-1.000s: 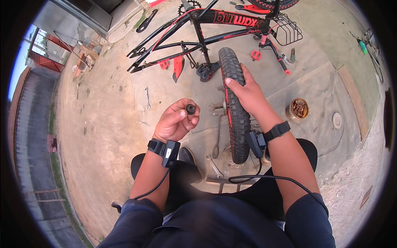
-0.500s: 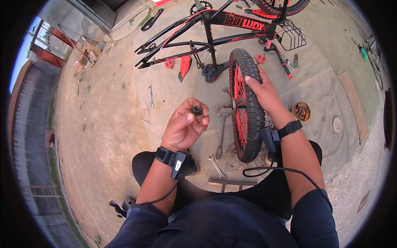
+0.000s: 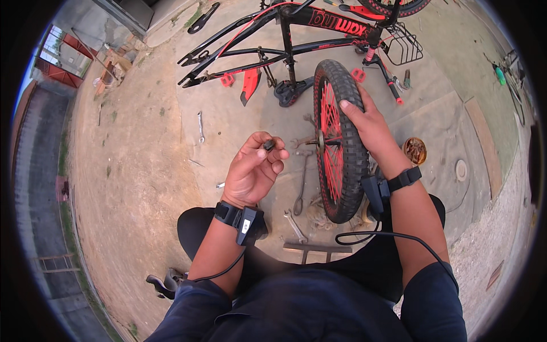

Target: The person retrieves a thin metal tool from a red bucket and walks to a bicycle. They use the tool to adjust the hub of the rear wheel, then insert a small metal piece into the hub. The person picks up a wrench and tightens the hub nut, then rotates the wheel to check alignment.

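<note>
Left hand [image 3: 253, 171]: raised in front of the body, fingers [image 3: 278, 154] curled narrow and pinched on a small dark nut [image 3: 268, 145], held at the fingertips just left of the wheel. The nut looks like metal: light, rigid, and probably greasy, so it is judged easy to drop. A fingertip pinch across its flats, as shown, is the suitable hold.

Right hand [image 3: 367, 122]: palm laid over the top of the tyre, fingers wrapped on the tread, holding the bicycle wheel [image 3: 337, 142] upright on the ground between the knees. The wheel has a black knobby tyre, red spokes and a metal axle at the hub. It is judged moderately heavy, the rim stiff, the rubber grippy; hold at the tyre crown, clear of the spokes.

Spanners [image 3: 301, 188] lie on the concrete floor [image 3: 239, 119] beside the wheel. Farther out lies a black and red bicycle frame [image 3: 285, 28].
</note>
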`<control>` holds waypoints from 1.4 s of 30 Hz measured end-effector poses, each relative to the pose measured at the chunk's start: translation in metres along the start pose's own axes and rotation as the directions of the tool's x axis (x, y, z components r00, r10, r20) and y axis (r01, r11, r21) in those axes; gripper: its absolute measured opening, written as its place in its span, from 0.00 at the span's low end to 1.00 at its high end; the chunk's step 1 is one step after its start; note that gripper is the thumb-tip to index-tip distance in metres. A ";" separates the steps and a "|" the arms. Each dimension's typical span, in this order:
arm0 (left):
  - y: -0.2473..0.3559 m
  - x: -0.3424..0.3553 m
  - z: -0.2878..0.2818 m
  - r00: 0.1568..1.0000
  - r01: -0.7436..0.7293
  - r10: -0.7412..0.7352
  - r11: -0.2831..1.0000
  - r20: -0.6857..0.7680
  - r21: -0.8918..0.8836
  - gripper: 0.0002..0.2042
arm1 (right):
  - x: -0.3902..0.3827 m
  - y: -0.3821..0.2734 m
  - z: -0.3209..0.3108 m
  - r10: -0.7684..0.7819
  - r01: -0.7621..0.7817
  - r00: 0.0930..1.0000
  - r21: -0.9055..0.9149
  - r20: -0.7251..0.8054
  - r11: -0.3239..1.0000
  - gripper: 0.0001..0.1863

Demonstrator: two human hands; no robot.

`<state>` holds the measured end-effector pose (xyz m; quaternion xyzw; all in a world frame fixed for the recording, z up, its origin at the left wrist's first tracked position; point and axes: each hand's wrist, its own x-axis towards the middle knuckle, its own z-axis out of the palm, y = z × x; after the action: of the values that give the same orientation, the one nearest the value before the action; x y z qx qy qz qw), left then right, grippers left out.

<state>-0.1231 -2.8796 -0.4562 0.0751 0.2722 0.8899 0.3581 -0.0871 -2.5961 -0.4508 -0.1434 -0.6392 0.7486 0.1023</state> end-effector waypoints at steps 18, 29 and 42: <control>-0.014 -0.003 -0.013 0.983 0.044 -0.048 0.999 -0.176 -0.026 0.15 | -0.003 -0.006 0.001 0.024 -0.024 1.000 -0.039 -0.012 0.999 0.41; -0.062 0.022 -0.078 0.794 0.344 -0.143 0.907 -0.591 0.242 0.14 | 0.007 0.013 -0.009 0.051 -0.053 0.998 -0.103 -0.026 0.993 0.49; -0.110 0.075 -0.137 0.698 0.475 -0.164 0.835 -0.697 0.279 0.17 | -0.003 -0.009 -0.003 0.118 -0.118 0.992 0.000 -0.035 0.993 0.46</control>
<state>-0.1575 -2.8222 -0.6350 -0.2079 0.5806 0.6958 0.3681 -0.0830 -2.5927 -0.4424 -0.1943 -0.6286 0.7499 0.0688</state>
